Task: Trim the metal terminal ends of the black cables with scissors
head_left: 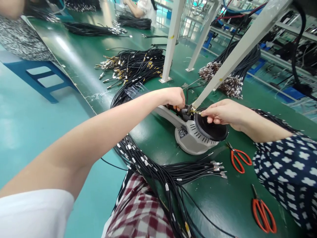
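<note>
My left hand (175, 98) reaches across the green table (153, 145), fingers curled down on the black head of a grey round-based machine (195, 138). It grips a black cable there. Coming in from the right, my right hand (224, 114) pinches the gold connector end (195, 111) of that cable at the machine's head, just above its black round top (213, 129). A navy cloth with white flowers (287, 172) covers the arm behind that hand. A bundle of black cables with metal ends (173, 172) runs from my lap over the table edge, below the machine.
Two red-handled scissors (239, 160) (264, 213) lie right of the machine. More cable bundles (133, 66) (228, 76) lie beyond it. White frame legs (172, 39) (237, 53) stand on the table. A blue stool (42, 77) is at the left. Another person (143, 8) works far behind.
</note>
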Action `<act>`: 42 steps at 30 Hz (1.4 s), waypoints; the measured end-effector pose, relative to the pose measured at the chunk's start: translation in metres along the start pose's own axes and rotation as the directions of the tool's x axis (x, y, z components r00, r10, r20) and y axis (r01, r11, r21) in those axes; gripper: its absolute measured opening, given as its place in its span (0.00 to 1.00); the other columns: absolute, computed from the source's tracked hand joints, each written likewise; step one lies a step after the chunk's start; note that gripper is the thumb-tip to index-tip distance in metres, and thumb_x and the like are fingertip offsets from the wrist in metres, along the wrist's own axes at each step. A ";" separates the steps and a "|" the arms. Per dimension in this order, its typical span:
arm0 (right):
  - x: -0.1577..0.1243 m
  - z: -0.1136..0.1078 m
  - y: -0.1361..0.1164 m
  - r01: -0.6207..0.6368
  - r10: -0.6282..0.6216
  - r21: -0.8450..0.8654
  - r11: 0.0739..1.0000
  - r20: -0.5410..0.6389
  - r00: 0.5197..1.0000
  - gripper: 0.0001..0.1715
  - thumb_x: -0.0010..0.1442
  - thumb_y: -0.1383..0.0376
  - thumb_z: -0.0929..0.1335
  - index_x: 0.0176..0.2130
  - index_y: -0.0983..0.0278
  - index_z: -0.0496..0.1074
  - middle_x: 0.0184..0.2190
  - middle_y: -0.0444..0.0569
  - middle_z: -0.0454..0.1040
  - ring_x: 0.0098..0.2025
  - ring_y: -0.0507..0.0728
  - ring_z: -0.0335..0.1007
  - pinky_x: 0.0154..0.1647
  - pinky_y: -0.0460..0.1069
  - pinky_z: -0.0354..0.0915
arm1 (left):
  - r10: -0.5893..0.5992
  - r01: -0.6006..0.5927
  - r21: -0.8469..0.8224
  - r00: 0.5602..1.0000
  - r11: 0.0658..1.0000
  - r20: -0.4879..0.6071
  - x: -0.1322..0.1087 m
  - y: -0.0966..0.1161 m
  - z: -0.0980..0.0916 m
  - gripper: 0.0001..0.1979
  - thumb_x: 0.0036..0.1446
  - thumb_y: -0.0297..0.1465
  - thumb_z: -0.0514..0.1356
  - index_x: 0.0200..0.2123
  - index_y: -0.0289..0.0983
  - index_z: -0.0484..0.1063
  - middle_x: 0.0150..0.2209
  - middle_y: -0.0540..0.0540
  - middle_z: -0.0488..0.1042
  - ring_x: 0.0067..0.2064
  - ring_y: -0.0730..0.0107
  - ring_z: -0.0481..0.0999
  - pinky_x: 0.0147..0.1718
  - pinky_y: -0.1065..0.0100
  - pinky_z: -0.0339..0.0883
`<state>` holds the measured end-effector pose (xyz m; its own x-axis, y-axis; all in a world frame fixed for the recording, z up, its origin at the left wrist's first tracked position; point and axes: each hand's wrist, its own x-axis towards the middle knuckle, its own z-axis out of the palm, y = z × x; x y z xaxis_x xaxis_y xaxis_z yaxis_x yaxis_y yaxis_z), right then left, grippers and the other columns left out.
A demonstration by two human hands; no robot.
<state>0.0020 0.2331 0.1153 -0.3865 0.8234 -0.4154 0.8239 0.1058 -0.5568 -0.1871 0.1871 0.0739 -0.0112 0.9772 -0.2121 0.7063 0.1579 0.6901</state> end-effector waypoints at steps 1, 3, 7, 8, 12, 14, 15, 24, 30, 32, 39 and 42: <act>0.001 0.000 0.000 0.008 -0.008 -0.024 1.000 -0.005 1.000 0.15 0.54 0.68 0.72 0.19 0.66 0.72 0.19 0.48 0.73 0.16 0.46 0.56 0.14 0.43 0.50 | -0.010 0.010 -0.009 1.000 1.000 0.002 0.000 0.000 0.000 0.05 0.42 0.21 0.61 0.21 0.35 0.74 0.23 0.47 0.77 0.30 0.67 0.76 0.28 0.72 0.67; 0.002 -0.001 0.000 0.025 -0.026 -0.062 0.998 -0.022 0.999 0.15 0.54 0.68 0.72 0.18 0.66 0.72 0.18 0.48 0.73 0.17 0.47 0.56 0.15 0.44 0.51 | -0.029 0.029 -0.027 1.000 0.999 0.003 0.002 0.000 0.000 0.05 0.40 0.21 0.61 0.20 0.35 0.74 0.21 0.48 0.76 0.29 0.68 0.75 0.26 0.73 0.64; 0.004 0.000 0.002 0.062 -0.064 -0.073 0.995 -0.024 0.998 0.12 0.52 0.67 0.72 0.18 0.66 0.73 0.18 0.47 0.73 0.18 0.48 0.57 0.17 0.45 0.52 | -0.055 0.054 -0.063 0.998 0.997 -0.011 0.004 0.000 0.001 0.06 0.38 0.20 0.61 0.19 0.35 0.74 0.20 0.48 0.74 0.27 0.68 0.74 0.25 0.72 0.63; 0.005 0.000 0.003 0.069 -0.071 -0.077 0.995 -0.021 0.997 0.12 0.51 0.67 0.72 0.19 0.66 0.73 0.18 0.47 0.73 0.18 0.48 0.57 0.18 0.44 0.52 | -0.063 0.062 -0.071 0.998 0.996 -0.010 0.004 0.001 0.002 0.06 0.38 0.20 0.60 0.18 0.35 0.74 0.19 0.49 0.74 0.27 0.68 0.74 0.25 0.72 0.62; 0.006 0.000 0.005 0.081 -0.083 -0.087 0.993 -0.016 0.996 0.10 0.50 0.66 0.72 0.20 0.66 0.75 0.18 0.47 0.74 0.19 0.48 0.58 0.19 0.44 0.53 | -0.085 0.083 -0.065 0.996 0.994 -0.017 0.004 0.004 0.003 0.07 0.37 0.18 0.59 0.17 0.35 0.72 0.18 0.50 0.72 0.26 0.69 0.73 0.25 0.72 0.61; 0.007 0.000 0.004 0.088 -0.090 -0.078 0.993 -0.017 0.996 0.09 0.49 0.66 0.72 0.20 0.66 0.75 0.18 0.47 0.74 0.19 0.48 0.58 0.19 0.44 0.54 | -0.085 0.084 -0.053 0.996 0.995 -0.021 0.004 0.005 0.003 0.07 0.37 0.19 0.59 0.17 0.35 0.72 0.18 0.50 0.72 0.25 0.69 0.73 0.24 0.72 0.60; 0.007 0.001 0.004 0.092 -0.094 -0.076 0.993 -0.021 0.995 0.09 0.49 0.66 0.72 0.19 0.66 0.75 0.18 0.47 0.74 0.19 0.48 0.58 0.19 0.44 0.54 | -0.084 0.083 -0.048 0.996 0.995 -0.021 0.004 0.005 0.003 0.07 0.37 0.19 0.59 0.17 0.35 0.72 0.18 0.49 0.72 0.25 0.69 0.72 0.24 0.71 0.60; 0.011 0.005 0.004 0.120 -0.126 -0.151 0.981 -0.027 0.992 0.11 0.47 0.65 0.71 0.16 0.65 0.72 0.17 0.48 0.73 0.20 0.50 0.59 0.21 0.45 0.57 | -0.083 0.083 0.009 0.996 0.997 -0.015 0.007 0.005 0.007 0.06 0.36 0.19 0.59 0.17 0.35 0.71 0.18 0.49 0.72 0.26 0.68 0.72 0.27 0.70 0.61; 0.014 0.003 0.001 0.119 -0.122 -0.217 0.969 0.000 0.993 0.11 0.46 0.64 0.70 0.16 0.64 0.72 0.19 0.49 0.75 0.21 0.51 0.60 0.22 0.46 0.59 | -0.071 0.072 0.033 0.997 0.997 -0.013 0.006 0.006 0.008 0.06 0.36 0.19 0.57 0.18 0.34 0.71 0.19 0.49 0.72 0.25 0.70 0.70 0.23 0.71 0.56; 0.014 0.002 -0.001 0.115 -0.116 -0.225 0.968 0.008 0.993 0.10 0.46 0.64 0.71 0.17 0.64 0.73 0.19 0.49 0.75 0.21 0.51 0.61 0.23 0.46 0.60 | -0.070 0.070 0.041 0.997 0.997 -0.014 0.006 0.006 0.008 0.06 0.36 0.19 0.57 0.18 0.34 0.71 0.18 0.49 0.71 0.23 0.71 0.68 0.22 0.72 0.54; 0.013 -0.006 -0.008 0.069 -0.039 -0.246 0.967 0.127 0.991 0.09 0.50 0.63 0.72 0.22 0.65 0.76 0.21 0.48 0.75 0.20 0.49 0.57 0.17 0.44 0.50 | -0.054 0.056 0.048 0.998 0.997 -0.025 0.007 0.003 0.010 0.06 0.37 0.20 0.57 0.18 0.34 0.72 0.18 0.49 0.71 0.21 0.73 0.64 0.20 0.71 0.52; 0.016 -0.010 -0.009 0.073 -0.031 -0.260 0.963 0.162 0.986 0.11 0.51 0.61 0.73 0.22 0.65 0.76 0.20 0.46 0.74 0.19 0.47 0.51 0.16 0.45 0.45 | -0.038 0.039 0.047 0.999 0.998 -0.035 0.006 0.001 0.012 0.06 0.38 0.20 0.58 0.20 0.34 0.73 0.19 0.49 0.72 0.21 0.73 0.64 0.20 0.72 0.53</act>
<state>-0.0075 0.2509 0.1211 -0.4741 0.7185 -0.5089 0.8727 0.3069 -0.3797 -0.1782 0.1918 0.0654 -0.0627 0.9750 -0.2132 0.7377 0.1892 0.6481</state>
